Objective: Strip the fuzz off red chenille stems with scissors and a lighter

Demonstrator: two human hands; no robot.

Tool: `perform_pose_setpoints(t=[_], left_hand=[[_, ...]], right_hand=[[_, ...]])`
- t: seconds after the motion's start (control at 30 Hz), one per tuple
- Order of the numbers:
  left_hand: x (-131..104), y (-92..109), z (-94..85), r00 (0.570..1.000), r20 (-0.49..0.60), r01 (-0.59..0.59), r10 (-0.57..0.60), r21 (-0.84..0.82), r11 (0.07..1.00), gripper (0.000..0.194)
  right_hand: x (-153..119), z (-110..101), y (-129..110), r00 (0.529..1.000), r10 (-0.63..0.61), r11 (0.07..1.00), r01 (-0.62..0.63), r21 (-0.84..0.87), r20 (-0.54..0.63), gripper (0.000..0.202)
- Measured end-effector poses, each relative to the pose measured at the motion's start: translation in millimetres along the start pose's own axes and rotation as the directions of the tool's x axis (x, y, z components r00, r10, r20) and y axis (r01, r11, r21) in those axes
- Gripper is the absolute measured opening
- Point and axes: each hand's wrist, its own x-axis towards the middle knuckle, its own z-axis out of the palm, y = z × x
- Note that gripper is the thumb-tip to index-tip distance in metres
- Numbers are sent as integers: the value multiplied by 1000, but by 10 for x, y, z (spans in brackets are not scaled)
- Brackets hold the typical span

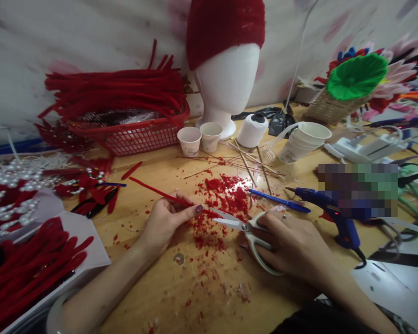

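I'm watching through the head camera, and here's my left hand, thumb and fingers pinched shut on a fuzzy red stem over the middle of the table. The stem slants from upper left down to the right, its near end reaching the scissors. My right hand has those gripped by the pale handles, fingers closed around the loops, and the blades stand parted by that end; whether they touch it, I can't tell. Right behind the blades lies a heap of red fluff, crumbs scattering towards me. A blue pen rests just beyond my right hand, with a blue glue gun farther right. At the back, red stems pile over a red basket, beside two paper cups, a white foam head in a red cover, and a spool of white thread. More red stems fill the white box at lower left.
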Motion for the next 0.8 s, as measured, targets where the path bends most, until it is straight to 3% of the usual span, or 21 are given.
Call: perform_pose_setpoints(t=[0.4, 0.53, 0.8], left_hand=[[-3, 11, 5, 1000, -8, 15, -14, 37, 999, 27], [-2, 5, 4, 998, -62, -17, 18, 3, 1000, 27], [-5, 32, 40, 996, -91, 14, -21, -81, 997, 31]], right_hand=[[8, -24, 5, 999, -39, 999, 40, 27, -32, 26], [-2, -25, 20, 999, -45, 998, 46, 36, -6, 26], [-18, -26, 9, 1000, 30, 999, -30, 34, -3, 21]])
